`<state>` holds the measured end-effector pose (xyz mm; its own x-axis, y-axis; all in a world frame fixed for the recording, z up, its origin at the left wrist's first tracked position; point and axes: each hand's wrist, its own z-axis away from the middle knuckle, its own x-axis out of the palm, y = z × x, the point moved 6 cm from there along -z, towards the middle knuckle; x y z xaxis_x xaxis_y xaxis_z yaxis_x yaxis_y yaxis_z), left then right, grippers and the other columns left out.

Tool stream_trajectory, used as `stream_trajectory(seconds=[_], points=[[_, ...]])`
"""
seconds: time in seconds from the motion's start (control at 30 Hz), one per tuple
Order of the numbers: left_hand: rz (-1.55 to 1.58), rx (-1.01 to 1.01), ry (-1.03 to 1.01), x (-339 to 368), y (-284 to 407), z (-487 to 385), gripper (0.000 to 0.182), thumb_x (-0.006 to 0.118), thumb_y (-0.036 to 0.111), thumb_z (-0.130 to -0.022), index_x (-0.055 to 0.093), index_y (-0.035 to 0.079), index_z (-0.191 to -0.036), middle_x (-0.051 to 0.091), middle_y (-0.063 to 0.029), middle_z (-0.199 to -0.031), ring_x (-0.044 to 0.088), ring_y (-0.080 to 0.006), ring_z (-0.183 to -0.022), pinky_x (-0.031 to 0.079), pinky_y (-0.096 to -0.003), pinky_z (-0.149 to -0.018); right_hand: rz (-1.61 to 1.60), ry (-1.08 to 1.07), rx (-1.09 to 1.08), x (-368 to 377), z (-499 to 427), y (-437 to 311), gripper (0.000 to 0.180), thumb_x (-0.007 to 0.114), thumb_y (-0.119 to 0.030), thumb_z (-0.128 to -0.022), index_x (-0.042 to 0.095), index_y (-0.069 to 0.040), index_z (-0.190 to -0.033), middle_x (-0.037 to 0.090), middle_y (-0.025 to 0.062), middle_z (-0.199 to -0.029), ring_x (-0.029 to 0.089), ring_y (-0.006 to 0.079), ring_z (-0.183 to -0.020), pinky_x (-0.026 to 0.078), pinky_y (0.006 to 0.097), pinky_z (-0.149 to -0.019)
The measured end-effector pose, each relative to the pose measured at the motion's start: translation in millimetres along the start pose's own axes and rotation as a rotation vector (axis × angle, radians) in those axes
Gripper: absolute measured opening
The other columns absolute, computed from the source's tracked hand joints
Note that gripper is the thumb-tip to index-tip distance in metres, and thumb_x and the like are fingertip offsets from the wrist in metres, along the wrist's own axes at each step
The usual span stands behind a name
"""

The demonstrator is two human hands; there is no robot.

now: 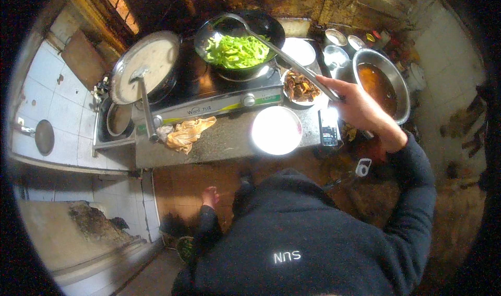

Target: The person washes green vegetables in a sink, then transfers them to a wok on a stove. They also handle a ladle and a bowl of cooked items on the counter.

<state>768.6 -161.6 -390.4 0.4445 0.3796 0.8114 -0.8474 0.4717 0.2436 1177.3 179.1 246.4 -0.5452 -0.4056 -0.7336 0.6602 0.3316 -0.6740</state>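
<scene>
My right hand [358, 104] is closed around the handle of a long metal ladle or spatula [289, 57], whose head reaches over the far side of a dark wok [278, 38]. Chopped green vegetable pieces [236, 51] lie in the wok, on the right burner of a gas stove [219, 102]. Below the counter edge, my left hand [210, 196] hangs beside my body with its fingers curled; nothing shows in it. To the wok's right, a bowl of dark brown food [300, 86] sits under the utensil's handle, near a white plate [299, 51].
At left, a pan of whitish liquid [152, 61] holds a ladle [145, 100]. A crumpled cloth [188, 135], a white bowl [277, 131] and a phone [328, 129] lie along the counter's front. A metal pot of brown liquid [405, 96] stands right, near small bowls [336, 56].
</scene>
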Motion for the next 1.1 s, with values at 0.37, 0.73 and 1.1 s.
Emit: stream_trajectory(seconds=[0.37,0.73,1.1], points=[[-0.172,0.096,0.982,12.4,-0.6,54.1,0.016,0.046,0.023,-0.096,0.056,0.011,-0.098,0.058,-0.0061,-0.072,0.055,-0.0255,-0.060,0.044,-0.0416,-0.048,0.559,-0.292,-0.081,17.7,-45.6,15.7,0.049,0.054,-0.002,-0.080,0.053,-0.007,-0.128,0.065,0.0257,-0.086,0.066,0.0386,-0.079,0.053,0.0475,-0.068],[-0.671,0.190,0.883,70.6,5.3,68.7,0.010,0.054,0.016,-0.087,0.057,0.008,-0.081,0.053,-0.0030,-0.068,0.051,-0.0175,-0.055,0.042,-0.0326,-0.047,0.173,0.098,-0.110,14.9,-76.1,46.0,0.058,0.055,0.002,-0.078,0.051,-0.006,-0.135,0.069,0.0188,-0.089,0.066,0.0207,-0.074,0.052,0.0334,-0.067],[-0.224,0.307,0.774,55.3,6.9,62.5,0.018,0.061,0.026,-0.088,0.056,0.012,-0.099,0.054,-0.0027,-0.074,0.053,-0.0178,-0.058,0.044,-0.0318,-0.048,-0.320,-0.098,-0.012,29.7,-96.9,55.4,0.056,0.056,0.000,-0.080,0.051,-0.003,-0.136,0.064,0.0065,-0.078,0.057,0.0101,-0.059,0.046,0.0243,-0.052]])
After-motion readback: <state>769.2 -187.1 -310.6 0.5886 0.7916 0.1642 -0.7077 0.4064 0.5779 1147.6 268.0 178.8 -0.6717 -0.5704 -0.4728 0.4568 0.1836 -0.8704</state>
